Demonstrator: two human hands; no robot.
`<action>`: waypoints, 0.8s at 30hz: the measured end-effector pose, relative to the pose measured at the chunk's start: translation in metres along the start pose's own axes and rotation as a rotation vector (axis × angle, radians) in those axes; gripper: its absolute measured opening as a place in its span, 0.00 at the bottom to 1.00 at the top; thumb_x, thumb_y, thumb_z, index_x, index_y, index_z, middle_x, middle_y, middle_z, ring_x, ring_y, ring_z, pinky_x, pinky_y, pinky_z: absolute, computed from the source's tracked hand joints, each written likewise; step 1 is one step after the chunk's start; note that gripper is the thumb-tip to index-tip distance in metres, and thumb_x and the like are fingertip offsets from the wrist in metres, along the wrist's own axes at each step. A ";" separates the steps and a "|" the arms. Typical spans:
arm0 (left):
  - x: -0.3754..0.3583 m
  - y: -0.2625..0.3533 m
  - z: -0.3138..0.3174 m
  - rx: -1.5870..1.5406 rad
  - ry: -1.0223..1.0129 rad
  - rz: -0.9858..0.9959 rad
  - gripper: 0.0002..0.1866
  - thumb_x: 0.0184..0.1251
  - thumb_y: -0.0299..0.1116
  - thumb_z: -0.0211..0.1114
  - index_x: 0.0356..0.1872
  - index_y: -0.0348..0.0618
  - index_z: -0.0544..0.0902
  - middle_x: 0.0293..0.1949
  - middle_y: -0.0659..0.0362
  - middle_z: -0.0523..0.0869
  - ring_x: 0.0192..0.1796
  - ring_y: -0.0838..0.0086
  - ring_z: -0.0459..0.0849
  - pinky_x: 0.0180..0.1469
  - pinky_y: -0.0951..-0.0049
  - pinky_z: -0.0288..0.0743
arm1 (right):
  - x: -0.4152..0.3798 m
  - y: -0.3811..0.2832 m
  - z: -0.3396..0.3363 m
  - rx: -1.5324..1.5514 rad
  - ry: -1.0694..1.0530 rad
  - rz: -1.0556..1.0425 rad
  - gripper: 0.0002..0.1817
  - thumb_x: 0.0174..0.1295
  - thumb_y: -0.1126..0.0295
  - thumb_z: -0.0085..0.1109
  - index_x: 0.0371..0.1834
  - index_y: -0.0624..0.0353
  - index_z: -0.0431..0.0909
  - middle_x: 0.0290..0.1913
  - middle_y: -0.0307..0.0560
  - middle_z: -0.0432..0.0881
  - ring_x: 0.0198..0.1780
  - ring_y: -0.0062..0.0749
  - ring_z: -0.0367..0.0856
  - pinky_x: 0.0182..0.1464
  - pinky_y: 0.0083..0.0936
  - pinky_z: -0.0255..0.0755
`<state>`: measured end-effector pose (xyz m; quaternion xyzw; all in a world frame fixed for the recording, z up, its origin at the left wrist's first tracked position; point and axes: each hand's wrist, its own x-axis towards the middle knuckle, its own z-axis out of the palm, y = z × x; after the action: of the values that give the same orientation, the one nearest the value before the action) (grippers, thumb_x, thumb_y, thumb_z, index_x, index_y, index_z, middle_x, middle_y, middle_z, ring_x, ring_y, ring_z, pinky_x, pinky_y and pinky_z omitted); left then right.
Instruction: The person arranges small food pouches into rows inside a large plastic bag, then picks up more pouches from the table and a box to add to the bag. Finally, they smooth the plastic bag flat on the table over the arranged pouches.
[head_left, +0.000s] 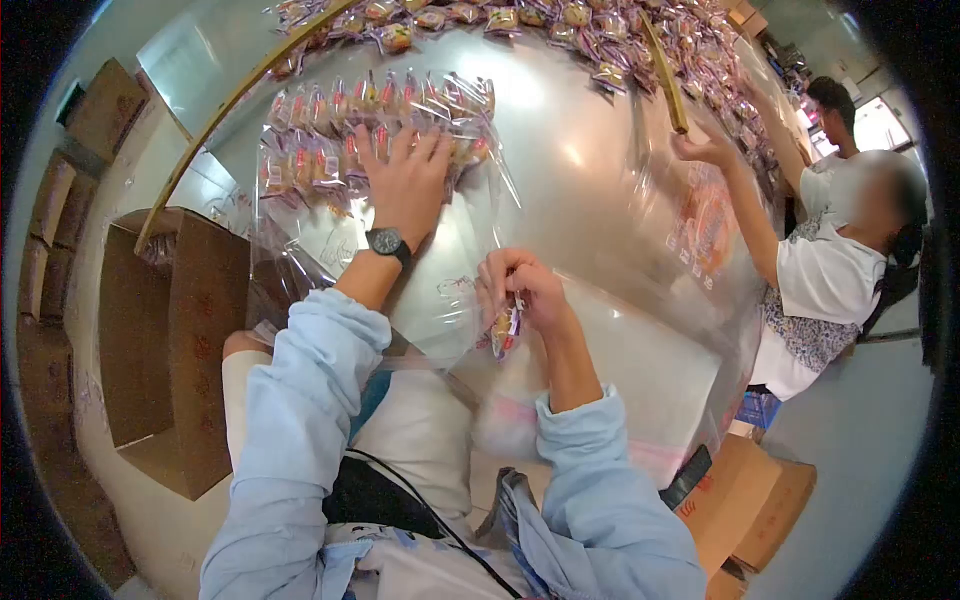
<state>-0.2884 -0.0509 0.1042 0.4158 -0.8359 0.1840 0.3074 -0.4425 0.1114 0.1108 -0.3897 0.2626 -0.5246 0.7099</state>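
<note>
My left hand (410, 185), with a dark watch on its wrist, lies with fingers spread on rows of small wrapped snacks (320, 165). These snacks sit side by side in two rows, in a large clear plastic bag (430, 310) on the shiny metal table (570, 190). Nearer the table's front edge, my right hand (525, 285) is closed on a single wrapped snack (505, 332), which hangs below the fingers. It is beside the bag's edge; whether the fingers also pinch the film cannot be made out.
Many wrapped snacks (600, 30) are heaped at the back, near a wooden strip (660, 75). A stack of clear bags (630, 370) lies at right. An open cardboard box (175, 340) stands at left. At right a co-worker (830, 270) reaches over the table.
</note>
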 end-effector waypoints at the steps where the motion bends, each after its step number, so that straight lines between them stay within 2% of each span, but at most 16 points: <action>1: 0.003 0.004 0.001 -0.022 -0.052 -0.015 0.18 0.65 0.35 0.64 0.56 0.57 0.84 0.58 0.67 0.84 0.65 0.68 0.78 0.72 0.23 0.45 | -0.001 0.000 0.002 0.013 0.013 0.004 0.09 0.52 0.69 0.52 0.20 0.63 0.75 0.20 0.41 0.73 0.21 0.26 0.74 0.26 0.24 0.74; 3: 0.016 0.012 -0.008 -0.065 -0.148 -0.042 0.17 0.67 0.30 0.58 0.55 0.51 0.85 0.58 0.61 0.85 0.66 0.64 0.78 0.74 0.22 0.42 | -0.002 -0.003 0.008 0.033 0.035 0.004 0.09 0.52 0.69 0.52 0.20 0.63 0.75 0.20 0.41 0.72 0.21 0.26 0.74 0.25 0.25 0.75; 4: 0.018 0.014 -0.016 -0.149 -0.068 0.036 0.18 0.67 0.30 0.58 0.57 0.54 0.84 0.56 0.60 0.84 0.66 0.64 0.78 0.74 0.24 0.43 | -0.003 -0.003 0.006 0.040 0.020 0.005 0.09 0.52 0.69 0.53 0.20 0.63 0.75 0.20 0.41 0.72 0.21 0.26 0.74 0.25 0.25 0.76; 7: 0.018 0.011 -0.021 -0.186 -0.083 0.176 0.18 0.66 0.31 0.59 0.56 0.58 0.84 0.58 0.60 0.84 0.65 0.64 0.79 0.74 0.26 0.47 | -0.003 0.003 0.006 0.062 -0.011 -0.005 0.09 0.51 0.70 0.52 0.20 0.64 0.74 0.20 0.41 0.71 0.21 0.27 0.74 0.26 0.26 0.79; 8: 0.018 0.013 -0.022 -0.186 -0.076 0.151 0.17 0.64 0.35 0.64 0.54 0.61 0.85 0.58 0.60 0.84 0.64 0.67 0.80 0.73 0.31 0.50 | -0.003 0.005 0.007 0.067 -0.011 -0.011 0.09 0.51 0.70 0.52 0.20 0.64 0.75 0.21 0.41 0.72 0.21 0.27 0.74 0.26 0.26 0.79; 12: 0.008 0.014 -0.019 -0.234 -0.009 0.120 0.13 0.64 0.40 0.66 0.49 0.58 0.88 0.56 0.64 0.87 0.59 0.68 0.82 0.70 0.37 0.55 | -0.009 0.004 0.013 0.004 0.010 -0.023 0.09 0.51 0.70 0.52 0.20 0.64 0.75 0.21 0.42 0.73 0.21 0.28 0.76 0.28 0.27 0.81; 15: 0.007 0.024 -0.020 -0.187 0.002 0.097 0.12 0.67 0.40 0.64 0.50 0.57 0.87 0.56 0.63 0.87 0.60 0.67 0.82 0.69 0.37 0.56 | -0.013 0.007 0.007 0.009 -0.012 -0.030 0.08 0.51 0.70 0.51 0.20 0.64 0.75 0.22 0.43 0.74 0.22 0.29 0.78 0.28 0.30 0.82; 18: 0.009 0.029 -0.020 -0.163 -0.054 0.097 0.15 0.67 0.39 0.63 0.53 0.56 0.85 0.58 0.60 0.86 0.65 0.66 0.80 0.71 0.33 0.53 | -0.014 -0.003 0.015 -0.040 0.047 0.015 0.07 0.50 0.72 0.50 0.20 0.64 0.73 0.19 0.42 0.69 0.24 0.31 0.75 0.25 0.26 0.74; 21: 0.006 0.022 -0.023 -0.130 -0.001 0.171 0.18 0.68 0.38 0.60 0.57 0.54 0.82 0.62 0.56 0.84 0.69 0.62 0.77 0.72 0.25 0.48 | -0.008 -0.003 0.017 0.084 0.060 -0.015 0.09 0.52 0.69 0.53 0.21 0.64 0.74 0.19 0.42 0.69 0.24 0.32 0.75 0.24 0.28 0.75; 22: 0.004 0.022 -0.040 -0.220 -0.066 0.132 0.21 0.66 0.32 0.62 0.61 0.50 0.80 0.67 0.54 0.81 0.70 0.58 0.76 0.75 0.30 0.50 | -0.007 -0.003 0.016 0.104 0.068 -0.033 0.11 0.54 0.67 0.54 0.21 0.63 0.73 0.19 0.42 0.69 0.24 0.32 0.75 0.24 0.28 0.76; 24: -0.008 0.018 -0.071 -0.365 -0.103 0.113 0.21 0.62 0.27 0.64 0.59 0.47 0.81 0.65 0.54 0.82 0.70 0.56 0.76 0.73 0.39 0.59 | -0.009 -0.006 0.011 0.152 0.093 -0.067 0.13 0.57 0.64 0.56 0.21 0.63 0.73 0.19 0.43 0.69 0.23 0.33 0.75 0.24 0.29 0.76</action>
<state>-0.2730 0.0042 0.1504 0.3141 -0.8921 0.0247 0.3239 -0.4397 0.1216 0.1214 -0.3188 0.2415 -0.5840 0.7064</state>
